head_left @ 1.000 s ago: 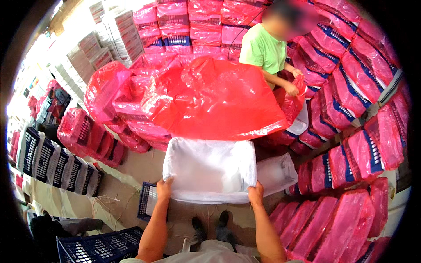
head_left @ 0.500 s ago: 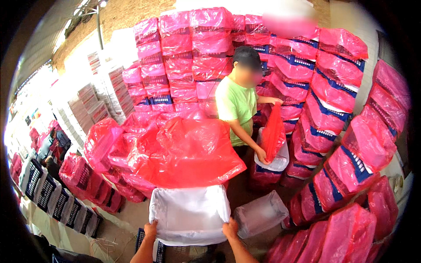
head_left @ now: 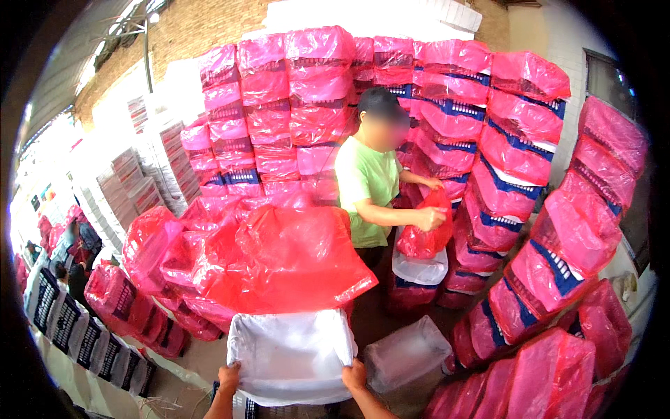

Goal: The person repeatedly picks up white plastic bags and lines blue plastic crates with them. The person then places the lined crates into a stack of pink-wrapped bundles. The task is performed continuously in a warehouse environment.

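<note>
In front of me is a rectangular crate [head_left: 289, 394] covered by a white plastic liner, its inside facing up with nothing in it. My left hand [head_left: 229, 378] is closed on its left near corner, and my right hand [head_left: 354, 376] grips the right one. Just beyond the crate's far rim, a large red plastic bag [head_left: 293, 258] lies spread over pink-wrapped crates. To the right of the crate, a second white-lined crate [head_left: 408, 353] sits on the floor, apart from my right hand.
A person in a light green shirt [head_left: 366, 185] stands ahead, handling a red bag [head_left: 422, 234] over a white-lined crate [head_left: 419, 269]. Tall stacks of pink-wrapped blue crates [head_left: 520, 153] rise behind and to the right. White-draped dark crates [head_left: 70, 318] line the left.
The other person's red bag has gone from stretched between two hands to bunched up, with the near hand raised. My hands keep their hold on the crate; the view has shifted slightly.
</note>
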`<state>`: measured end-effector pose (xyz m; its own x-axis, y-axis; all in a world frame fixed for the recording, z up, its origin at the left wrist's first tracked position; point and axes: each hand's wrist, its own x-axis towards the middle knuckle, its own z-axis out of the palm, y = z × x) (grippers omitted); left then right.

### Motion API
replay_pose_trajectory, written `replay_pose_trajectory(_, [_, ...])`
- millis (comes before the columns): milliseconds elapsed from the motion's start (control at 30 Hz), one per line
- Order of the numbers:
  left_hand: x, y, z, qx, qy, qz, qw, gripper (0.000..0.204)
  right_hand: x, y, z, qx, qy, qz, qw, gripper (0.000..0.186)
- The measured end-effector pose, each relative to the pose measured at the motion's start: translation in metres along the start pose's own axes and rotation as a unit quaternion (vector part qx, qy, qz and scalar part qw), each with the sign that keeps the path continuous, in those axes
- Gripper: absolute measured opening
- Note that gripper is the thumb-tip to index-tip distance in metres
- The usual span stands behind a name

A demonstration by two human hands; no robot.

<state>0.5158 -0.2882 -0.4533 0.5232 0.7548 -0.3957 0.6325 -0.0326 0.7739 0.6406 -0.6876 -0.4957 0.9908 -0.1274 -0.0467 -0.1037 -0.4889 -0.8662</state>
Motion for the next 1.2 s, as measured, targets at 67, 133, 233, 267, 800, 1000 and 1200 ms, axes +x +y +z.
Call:
replay_pose_trajectory(67, [0.0,-0.006,-0.004,-0.016,0.014,0.017,1.0,0.045,-0.011,-0.015,-0.003,0.008,0.023,-0.015,1.0,0.03])
replay_pose_trajectory(133, [-0.008,-0.007,-0.001,-0.006,0.027,0.023,0.999,0.046,-0.014,-0.018,-0.013,0.0,-0.006,-0.004,1.0,0.035])
replay_pose_trajectory(233, [0.001,-0.03,-0.004,0.031,0.055,0.077,0.995,0.045,-0.019,-0.016,-0.017,-0.004,-0.042,0.032,0.999,0.043])
replay_pose_trajectory(267, [0.006,-0.037,-0.006,0.039,0.066,0.073,0.994,0.045,-0.021,-0.017,-0.015,-0.003,-0.046,0.033,0.998,0.044])
replay_pose_trajectory(800, [-0.017,-0.035,-0.015,0.029,0.064,0.032,0.997,0.049,0.004,-0.016,-0.001,0.008,-0.057,-0.012,0.998,0.036])
replay_pose_trajectory(1000, [-0.011,-0.007,-0.007,0.102,0.023,0.043,0.994,0.048,0.003,0.0,-0.001,-0.009,-0.022,0.01,1.0,0.035])
replay_pose_trajectory(1200, [-0.009,-0.042,-0.021,0.067,0.051,0.067,0.994,0.05,-0.004,-0.01,0.008,-0.003,-0.044,-0.003,0.999,0.036])
